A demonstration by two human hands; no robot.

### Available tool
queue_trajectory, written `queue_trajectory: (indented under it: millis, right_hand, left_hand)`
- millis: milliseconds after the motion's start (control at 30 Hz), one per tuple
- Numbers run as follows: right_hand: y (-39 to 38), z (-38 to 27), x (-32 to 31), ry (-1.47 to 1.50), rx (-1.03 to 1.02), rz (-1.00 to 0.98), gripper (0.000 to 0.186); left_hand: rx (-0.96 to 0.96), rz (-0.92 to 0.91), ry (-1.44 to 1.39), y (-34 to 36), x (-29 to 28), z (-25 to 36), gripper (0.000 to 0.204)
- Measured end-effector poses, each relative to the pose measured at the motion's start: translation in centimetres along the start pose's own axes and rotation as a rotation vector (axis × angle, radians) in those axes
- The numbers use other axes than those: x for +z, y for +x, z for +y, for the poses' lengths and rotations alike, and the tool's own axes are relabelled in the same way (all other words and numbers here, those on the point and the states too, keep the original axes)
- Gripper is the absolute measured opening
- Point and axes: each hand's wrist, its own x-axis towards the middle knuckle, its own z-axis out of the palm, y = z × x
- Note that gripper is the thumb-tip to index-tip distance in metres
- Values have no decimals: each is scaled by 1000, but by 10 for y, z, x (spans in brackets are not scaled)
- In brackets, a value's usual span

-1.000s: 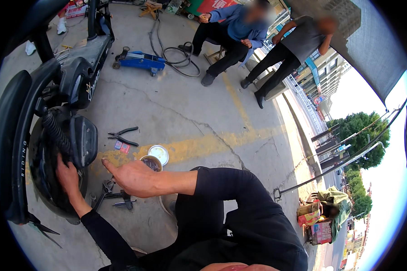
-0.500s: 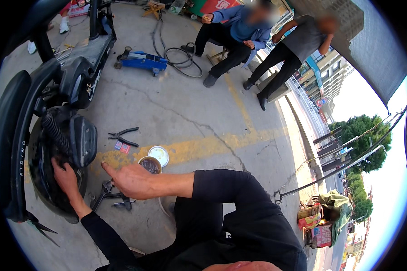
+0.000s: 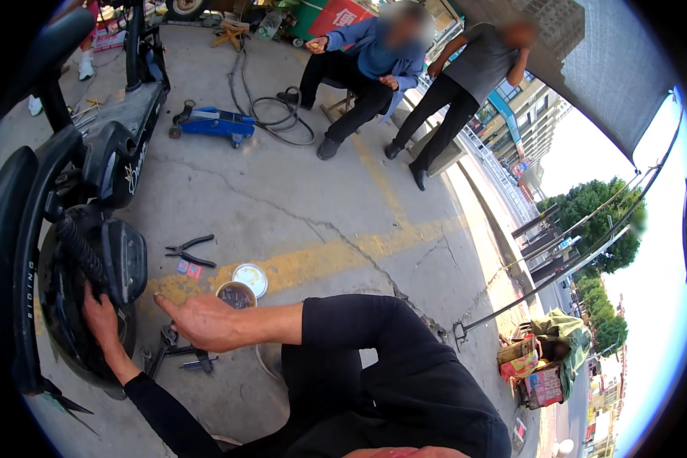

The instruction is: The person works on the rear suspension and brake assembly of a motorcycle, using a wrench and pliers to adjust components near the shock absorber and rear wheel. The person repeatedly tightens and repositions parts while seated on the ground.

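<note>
I see the black wheel (image 3: 62,320) of a scooter (image 3: 103,162) near me on the left. The left hand (image 3: 102,327) is on the wheel, with fingers a bit apart; I can't tell if it has hold of anything. The right hand (image 3: 203,322) is to the right of the wheel, one finger poking out and the rest curled under. I can't tell if they hide something. Near it, a wrench (image 3: 160,351) lies on the ground (image 3: 298,179). A bit farther are black pliers (image 3: 182,249), a round tub (image 3: 237,295) of dark stuff and a white lid (image 3: 250,280). Far off, a blue jack (image 3: 215,125) sits near a hose (image 3: 294,142).
</note>
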Motion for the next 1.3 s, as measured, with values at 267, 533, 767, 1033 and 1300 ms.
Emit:
queue_trajectory:
  millis: [267,533,767,1033,1300]
  right_hand:
    - [12,-13,-15,-28,28,-93,61]
    - [4,-22,3,-3,-38,-67,65]
    - [-1,-24,-9,9,-19,-115,62]
    - [-2,-17,9,48,-110,-85,59]
    - [11,-26,11,8,-95,-106,63]
  left_hand:
    - [-156,196,-166,-13,-29,59,29]
    - [-180,82,-257,-13,-39,66,43]
    - [-269,-22,-158,-29,-33,71,39]
    - [-158,82,-152,-22,-25,61,47]
    - [-106,78,-122,-23,-38,60,24]
